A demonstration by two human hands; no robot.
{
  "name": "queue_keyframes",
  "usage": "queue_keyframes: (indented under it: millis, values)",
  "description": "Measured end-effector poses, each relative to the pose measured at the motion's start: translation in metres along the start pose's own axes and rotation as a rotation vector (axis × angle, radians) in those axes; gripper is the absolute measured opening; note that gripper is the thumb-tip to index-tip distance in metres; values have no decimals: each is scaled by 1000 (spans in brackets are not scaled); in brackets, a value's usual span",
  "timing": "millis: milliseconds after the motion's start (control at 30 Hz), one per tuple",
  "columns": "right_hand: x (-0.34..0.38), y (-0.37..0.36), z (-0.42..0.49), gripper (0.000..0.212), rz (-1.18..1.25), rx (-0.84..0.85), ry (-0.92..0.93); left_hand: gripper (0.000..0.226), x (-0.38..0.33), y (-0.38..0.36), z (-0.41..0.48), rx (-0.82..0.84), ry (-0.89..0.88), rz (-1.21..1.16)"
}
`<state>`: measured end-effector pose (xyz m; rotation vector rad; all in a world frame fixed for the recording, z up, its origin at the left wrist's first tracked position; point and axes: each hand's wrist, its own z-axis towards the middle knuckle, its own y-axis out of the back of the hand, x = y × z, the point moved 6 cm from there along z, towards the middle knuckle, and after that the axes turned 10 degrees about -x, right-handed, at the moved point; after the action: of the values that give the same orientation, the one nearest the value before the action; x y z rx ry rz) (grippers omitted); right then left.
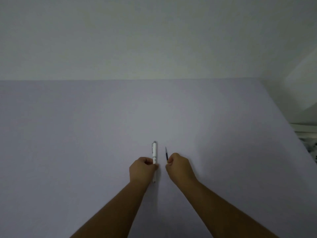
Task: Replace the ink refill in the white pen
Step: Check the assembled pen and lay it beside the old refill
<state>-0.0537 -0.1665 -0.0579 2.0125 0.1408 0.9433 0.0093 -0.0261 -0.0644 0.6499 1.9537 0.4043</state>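
Note:
The white pen (154,152) points away from me on the pale table (85,134), its silver clip end far and its tip end near. My left hand (141,170) is closed around the pen's lower middle. A thin dark ink refill (166,154) sticks up out of my right hand (179,167), which pinches its near end; the rest of the refill is hidden in my fingers. The two hands sit side by side, a small gap apart.
The table's far edge meets a plain white wall (154,40). The right edge of the table runs diagonally down; beyond it lies a patterned dark-and-white thing (308,143).

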Motion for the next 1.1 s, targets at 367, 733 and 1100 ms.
queue_keyframes:
  millis: [367, 733, 1100]
  values:
    - [4, -3, -1, 11, 51, 13, 22, 18, 0, -3, 4, -19, -33, 83]
    - [5, -6, -5, 12, 28, 40, 81, 18, 0, -4, 6, -25, -64, 94]
    - [7, -8, -6, 14, 2, 20, 109, 20, 2, -4, 7, -27, -91, 111]
